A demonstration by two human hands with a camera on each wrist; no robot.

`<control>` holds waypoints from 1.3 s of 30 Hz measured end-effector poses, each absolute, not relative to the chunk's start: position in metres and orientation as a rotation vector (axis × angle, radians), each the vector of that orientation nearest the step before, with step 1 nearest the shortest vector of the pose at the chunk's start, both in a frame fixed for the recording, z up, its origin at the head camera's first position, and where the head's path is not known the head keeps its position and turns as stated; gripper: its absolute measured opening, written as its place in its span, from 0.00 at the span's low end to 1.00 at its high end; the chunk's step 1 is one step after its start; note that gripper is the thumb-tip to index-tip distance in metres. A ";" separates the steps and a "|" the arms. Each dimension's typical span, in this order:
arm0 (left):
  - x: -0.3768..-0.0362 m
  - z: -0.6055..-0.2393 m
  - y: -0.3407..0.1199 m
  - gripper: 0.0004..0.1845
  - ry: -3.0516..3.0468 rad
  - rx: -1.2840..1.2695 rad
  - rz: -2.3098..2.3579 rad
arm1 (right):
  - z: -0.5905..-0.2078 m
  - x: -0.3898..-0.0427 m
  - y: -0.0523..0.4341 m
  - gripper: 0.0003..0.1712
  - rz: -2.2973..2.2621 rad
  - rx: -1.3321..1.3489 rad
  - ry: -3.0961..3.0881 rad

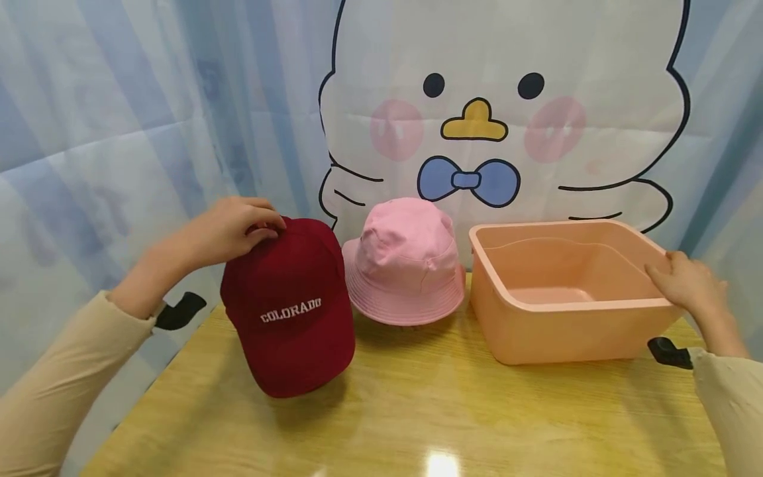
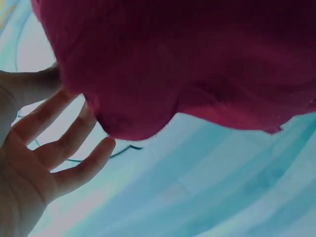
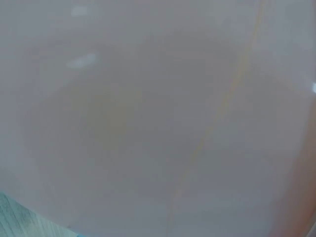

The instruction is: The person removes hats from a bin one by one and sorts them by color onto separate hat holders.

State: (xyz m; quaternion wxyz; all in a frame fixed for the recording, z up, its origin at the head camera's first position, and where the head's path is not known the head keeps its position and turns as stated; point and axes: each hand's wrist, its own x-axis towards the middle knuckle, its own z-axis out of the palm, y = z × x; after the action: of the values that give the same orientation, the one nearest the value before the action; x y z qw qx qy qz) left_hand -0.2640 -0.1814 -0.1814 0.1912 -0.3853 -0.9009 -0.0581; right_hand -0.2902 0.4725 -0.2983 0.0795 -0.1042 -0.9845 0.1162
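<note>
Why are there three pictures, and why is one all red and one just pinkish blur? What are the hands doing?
A person wears three cameras. The big picture comes from one on the head, looking down at a wooden table. The left hand pinches the top of a dark red cap; its wrist camera sits so close that the cap fills the picture with red. The right hand grips the rim of a peach plastic tub, so its wrist camera sees only the tub's wall. A pink bucket hat sits between cap and tub.

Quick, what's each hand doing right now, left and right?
Left hand: pinches the top of the maroon cap.
Right hand: grips the rim of the peach tub.
</note>
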 end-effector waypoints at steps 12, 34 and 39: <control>-0.275 -0.166 -0.186 0.07 -2.446 -0.885 -0.179 | -0.297 -0.289 0.471 0.45 0.345 -0.328 -2.944; -0.193 -0.237 -0.205 0.15 -2.255 -0.612 -0.455 | -0.298 -0.277 0.414 0.21 0.604 -0.114 -2.230; -0.176 -0.286 -0.214 0.10 -2.365 -0.415 -0.803 | -0.288 -0.262 0.347 0.12 0.827 0.300 -1.895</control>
State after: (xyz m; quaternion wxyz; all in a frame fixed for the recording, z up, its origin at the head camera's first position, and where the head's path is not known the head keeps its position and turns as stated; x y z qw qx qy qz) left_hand -0.1759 -0.2143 -0.2864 0.3002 -0.1562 -0.8911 -0.3024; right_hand -0.2624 0.3466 -0.2881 0.5023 0.1241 -0.7844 0.3421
